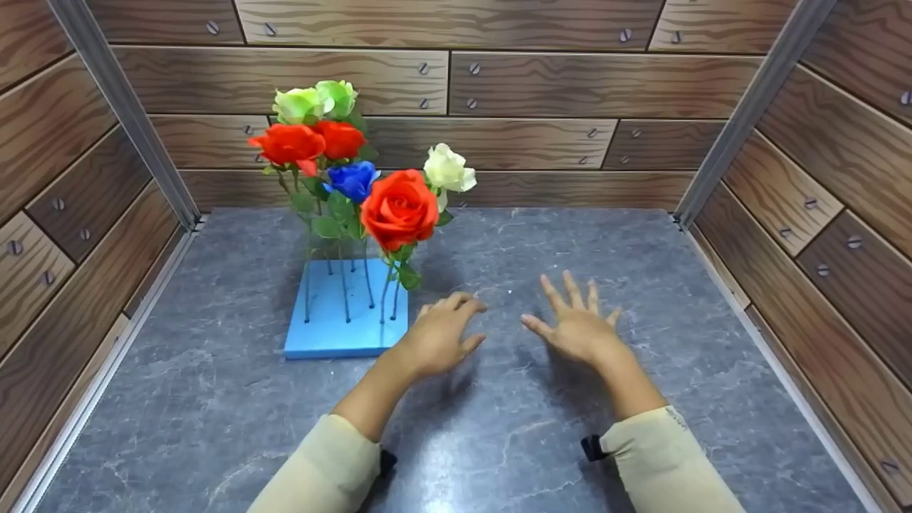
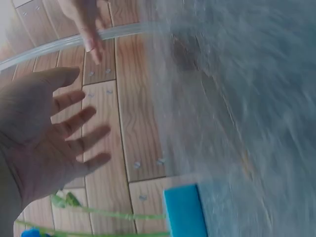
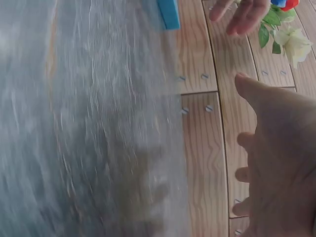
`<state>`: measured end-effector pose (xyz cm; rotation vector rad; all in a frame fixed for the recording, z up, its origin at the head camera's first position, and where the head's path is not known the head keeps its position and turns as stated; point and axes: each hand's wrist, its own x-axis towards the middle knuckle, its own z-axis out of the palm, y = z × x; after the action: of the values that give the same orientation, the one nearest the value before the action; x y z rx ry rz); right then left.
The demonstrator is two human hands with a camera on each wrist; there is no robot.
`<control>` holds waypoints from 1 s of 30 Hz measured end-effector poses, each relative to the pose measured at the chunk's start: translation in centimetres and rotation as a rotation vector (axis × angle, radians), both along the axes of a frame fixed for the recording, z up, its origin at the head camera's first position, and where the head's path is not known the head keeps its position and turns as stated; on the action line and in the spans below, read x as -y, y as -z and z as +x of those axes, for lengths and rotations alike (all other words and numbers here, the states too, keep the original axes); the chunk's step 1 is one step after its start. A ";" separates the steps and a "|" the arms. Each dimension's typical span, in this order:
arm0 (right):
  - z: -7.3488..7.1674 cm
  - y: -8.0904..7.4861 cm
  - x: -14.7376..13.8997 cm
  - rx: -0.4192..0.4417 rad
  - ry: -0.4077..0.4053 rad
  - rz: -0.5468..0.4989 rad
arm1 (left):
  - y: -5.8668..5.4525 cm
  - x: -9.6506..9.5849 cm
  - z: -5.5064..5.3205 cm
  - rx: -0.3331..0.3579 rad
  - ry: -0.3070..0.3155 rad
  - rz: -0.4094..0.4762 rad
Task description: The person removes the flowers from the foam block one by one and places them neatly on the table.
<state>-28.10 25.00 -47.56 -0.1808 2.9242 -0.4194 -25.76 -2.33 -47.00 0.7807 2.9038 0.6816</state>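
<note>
A light-blue foam block [image 1: 324, 338] stands left of centre on the table, with several flower stems upright in it. Its blooms include a large red rose [image 1: 400, 208] in front, a blue rose [image 1: 353, 180], a white rose [image 1: 449, 169], two red roses [image 1: 291, 144] behind and pale green roses [image 1: 299, 105] at the back. My left hand [image 1: 440, 335] hovers just right of the block's front corner, fingers loosely bent and holding nothing. Farther right, my right hand [image 1: 576, 328] is spread over the table, palm down, also holding nothing. In the left wrist view the left palm [image 2: 44, 133] shows bare.
The grey marbled tabletop [image 1: 214, 413] is bounded by wood-patterned panels [image 1: 534, 82] at the back and both sides. Metal corner posts [image 1: 755, 107] rise at the rear. Pale sleeves [image 1: 320, 463] with small black wrist devices [image 1: 593, 447] cover both forearms.
</note>
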 end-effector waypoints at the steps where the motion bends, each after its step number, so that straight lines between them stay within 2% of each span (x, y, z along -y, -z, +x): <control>1: 0.0 0.1 0.2 0.017 -0.008 -0.011 | 0.0 0.4 0.2 0.000 0.018 0.020; 5: 0.0 0.3 0.9 0.064 -0.033 -0.047 | 0.0 2.5 0.9 0.052 0.101 0.076; 8: 0.1 0.5 1.5 0.075 -0.059 -0.056 | 0.3 4.4 1.4 0.169 0.143 0.089; 11: 0.1 0.6 2.1 0.082 -0.081 -0.064 | 0.6 6.6 1.7 0.275 0.142 0.097; 13: 0.1 0.6 2.4 0.083 -0.088 -0.073 | 0.8 8.2 1.8 0.290 0.123 0.105; 15: 0.1 0.5 2.7 0.084 -0.098 -0.088 | 0.9 9.8 1.8 0.273 0.100 0.121; 17: 0.1 0.4 3.0 0.088 -0.110 -0.106 | 1.0 11.3 1.8 0.251 0.061 0.143; 20: 0.1 0.4 3.5 0.087 -0.135 -0.155 | 1.1 13.7 1.9 0.231 -0.030 0.191; 22: 0.0 0.5 3.8 0.082 -0.159 -0.200 | 1.3 15.2 1.9 0.191 -0.108 0.223; 27: -0.2 0.6 5.1 0.079 -0.200 -0.346 | 1.8 18.3 1.6 0.026 -0.320 0.284; 30: -0.3 0.7 6.1 0.095 -0.211 -0.444 | 2.1 19.8 1.3 0.030 -0.439 0.321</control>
<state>-28.44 18.89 -48.22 -0.5062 2.6405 -1.0035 -24.44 -22.10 -49.09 0.1332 2.9979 1.2040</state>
